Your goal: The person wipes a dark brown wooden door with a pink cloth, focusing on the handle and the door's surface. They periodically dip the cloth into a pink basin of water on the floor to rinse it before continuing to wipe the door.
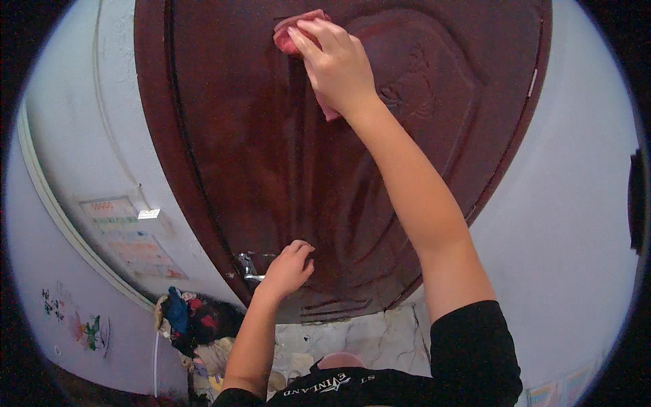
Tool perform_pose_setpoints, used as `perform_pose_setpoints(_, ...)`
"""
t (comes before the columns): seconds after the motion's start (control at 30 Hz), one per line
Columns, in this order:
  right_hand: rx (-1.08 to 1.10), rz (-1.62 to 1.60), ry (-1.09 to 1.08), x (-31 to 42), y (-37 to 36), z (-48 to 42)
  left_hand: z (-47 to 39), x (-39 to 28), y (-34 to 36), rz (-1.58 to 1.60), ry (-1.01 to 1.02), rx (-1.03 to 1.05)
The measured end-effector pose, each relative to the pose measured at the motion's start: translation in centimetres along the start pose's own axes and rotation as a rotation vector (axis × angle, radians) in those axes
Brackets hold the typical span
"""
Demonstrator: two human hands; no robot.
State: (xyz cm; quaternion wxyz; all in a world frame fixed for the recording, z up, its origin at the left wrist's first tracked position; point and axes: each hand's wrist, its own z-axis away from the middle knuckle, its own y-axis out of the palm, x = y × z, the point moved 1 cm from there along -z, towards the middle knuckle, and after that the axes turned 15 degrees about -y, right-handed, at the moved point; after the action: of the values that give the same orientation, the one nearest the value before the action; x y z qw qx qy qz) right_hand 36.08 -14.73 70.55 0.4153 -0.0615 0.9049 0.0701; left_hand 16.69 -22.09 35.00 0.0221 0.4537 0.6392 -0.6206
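My right hand (338,63) is raised high and presses a pink cloth (292,38) against the upper part of a dark red-brown panelled door (244,152). A corner of the cloth hangs below the palm. Lower down, near the metal door handle (249,269), my left hand (291,267) is held over the door with its fingers loosely bent and nothing visible in it. Whether its fingertips touch the door cannot be told. Carved relief (419,91) covers the door panel to the right of my right hand.
Pale walls flank the door frame (152,112). A chart (135,236) and a white switch (149,213) are on the left wall. A heap of clothes (198,318) lies at lower left. Below me are a marbled tile floor (356,333) and a pink round object (341,360).
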Motion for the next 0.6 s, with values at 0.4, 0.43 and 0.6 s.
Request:
perform_pose_setpoints(0.4,-0.059,0.007,-0.021,-1.3,-0.6,0.6,-0.9,-3.9,-0.2,-0.064,0.03,-0.111)
perform_pose_setpoints(0.43,-0.073,0.008,-0.014,-0.9,-0.5,1.2,-1.0,-3.9,-0.3,-0.067,0.025,-0.129)
perform_pose_setpoints(0.6,-0.062,-0.07,-0.003,-1.1,-1.1,2.6,-0.1,-3.0,-0.4,-0.095,0.046,-0.136)
